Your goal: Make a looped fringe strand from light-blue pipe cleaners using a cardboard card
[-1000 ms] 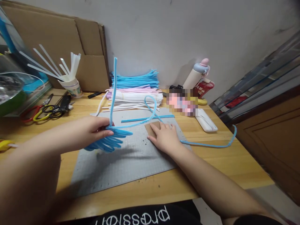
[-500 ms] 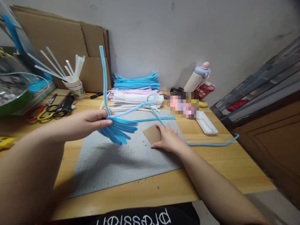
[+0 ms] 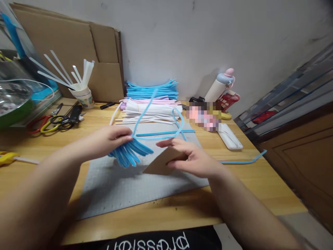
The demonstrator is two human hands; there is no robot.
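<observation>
My left hand (image 3: 116, 139) pinches a fanned bunch of blue pipe cleaners (image 3: 130, 152), its loops hanging over a grey cutting mat (image 3: 104, 194). From the pinch one blue stem rises toward the wall, and another bends across to the right. Between the thumb and fingers of my right hand (image 3: 192, 156) is a piece of brown cardboard (image 3: 162, 161), tilted and raised off the mat. Straight blue pipe cleaners (image 3: 163, 133) lie on the mat behind my hands. Another blue one (image 3: 241, 162) sticks out on the right past my wrist.
Stacked pipe cleaners in blue (image 3: 151, 91) and white (image 3: 148, 110) lie by the wall. Scissors (image 3: 45, 123) and a paper cup of white strips (image 3: 82, 96) are at left, with cardboard sheets (image 3: 65, 45) behind. A bottle (image 3: 215, 86) and a white case (image 3: 230, 136) stand right.
My right hand has lifted the cardboard off the mat and tilted it toward the bunch. The bunch has shifted slightly right, and its upright stem now leans right.
</observation>
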